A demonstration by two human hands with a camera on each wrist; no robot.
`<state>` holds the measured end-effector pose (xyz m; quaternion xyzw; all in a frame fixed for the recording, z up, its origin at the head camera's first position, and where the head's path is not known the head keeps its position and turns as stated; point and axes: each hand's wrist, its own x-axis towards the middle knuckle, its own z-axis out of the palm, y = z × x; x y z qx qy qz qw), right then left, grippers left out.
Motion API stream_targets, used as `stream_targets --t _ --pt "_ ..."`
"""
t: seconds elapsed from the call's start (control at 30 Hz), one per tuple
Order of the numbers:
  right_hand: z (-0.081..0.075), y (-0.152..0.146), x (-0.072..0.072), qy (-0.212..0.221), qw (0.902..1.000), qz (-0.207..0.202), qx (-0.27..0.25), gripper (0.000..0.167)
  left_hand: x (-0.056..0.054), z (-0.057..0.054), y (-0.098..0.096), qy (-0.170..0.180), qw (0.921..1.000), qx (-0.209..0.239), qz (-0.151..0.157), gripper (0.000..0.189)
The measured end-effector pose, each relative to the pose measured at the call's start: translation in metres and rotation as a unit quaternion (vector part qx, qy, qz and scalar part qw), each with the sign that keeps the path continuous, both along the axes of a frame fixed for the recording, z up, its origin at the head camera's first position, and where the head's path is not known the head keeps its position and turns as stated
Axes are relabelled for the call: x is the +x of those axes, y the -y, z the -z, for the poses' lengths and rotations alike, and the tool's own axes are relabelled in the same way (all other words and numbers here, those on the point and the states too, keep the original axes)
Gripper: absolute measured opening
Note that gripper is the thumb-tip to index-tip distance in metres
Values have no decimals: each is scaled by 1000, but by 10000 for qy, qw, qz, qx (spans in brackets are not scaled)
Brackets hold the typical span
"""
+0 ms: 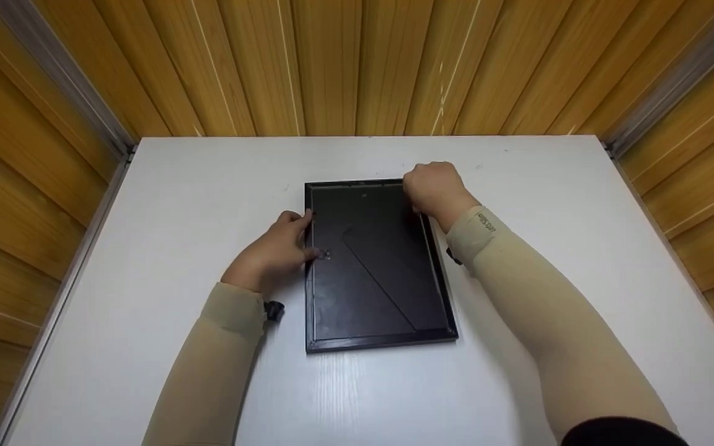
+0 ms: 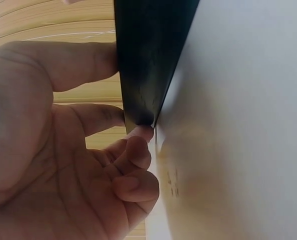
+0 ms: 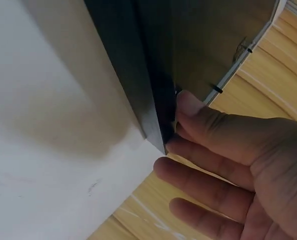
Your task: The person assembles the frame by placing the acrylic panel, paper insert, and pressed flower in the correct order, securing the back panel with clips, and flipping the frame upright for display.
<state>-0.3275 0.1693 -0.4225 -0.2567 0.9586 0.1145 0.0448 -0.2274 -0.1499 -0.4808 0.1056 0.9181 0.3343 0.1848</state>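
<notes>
A black picture frame (image 1: 382, 266) lies face down on the white table, its dark backing board (image 1: 363, 291) and easel-leg outline facing up. My left hand (image 1: 279, 244) holds the frame's left side; the thumb lies on the back near a small metal hanger (image 1: 327, 254). In the left wrist view, other fingers (image 2: 138, 150) curl at the frame's lower edge. At the far right corner, my right hand (image 1: 437, 189) grips the rim. The right wrist view has its thumb (image 3: 191, 105) on the back side, by the corner, with the forefinger partly hidden behind it.
The white table (image 1: 196, 198) surrounds the frame. Wood-patterned panels (image 1: 332, 68) stand behind it and at both sides, with metal rails (image 1: 72, 74) along the corners. Small dark tabs (image 3: 216, 88) and a second hanger (image 3: 241, 50) show along the frame's far edge.
</notes>
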Motion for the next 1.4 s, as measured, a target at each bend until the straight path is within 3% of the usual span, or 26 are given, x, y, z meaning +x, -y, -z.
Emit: stream_targets --t 0.07,0.17,0.27,0.37,0.43,0.63,0.8,1.13,1.4 --pt "-2 1 -1 114 9999 73 -75 19 0 1 1 -30 10000 -11 -27 94" --pt "-4 -1 -7 543 9950 383 -741 29 0 1 1 -51 10000 0 -80 94" --pt "2 -8 -14 1214 9744 683 -1766 58 1 1 1 -66 9999 4 -110 95" --pt "15 -14 -19 1718 9510 678 -2478 83 1 0 0 -39 10000 -2 -76 95" --pt "24 -16 -20 1909 9416 623 -2704 90 0 0 -1 -30 10000 -6 -44 95" --pt "29 -20 -24 2298 9285 691 -2832 93 -1 -1 -1 -11 10000 39 -61 94" --pt "29 -19 -27 2512 9297 696 -2602 91 1 2 -1 -3 10000 15 -38 95" --pt "33 -17 -28 2476 9354 513 -2471 85 3 6 2 -19 10000 1 -86 94" --pt "26 -21 -26 2419 9442 254 -2222 80 3 5 0 -69 10000 36 -45 93"
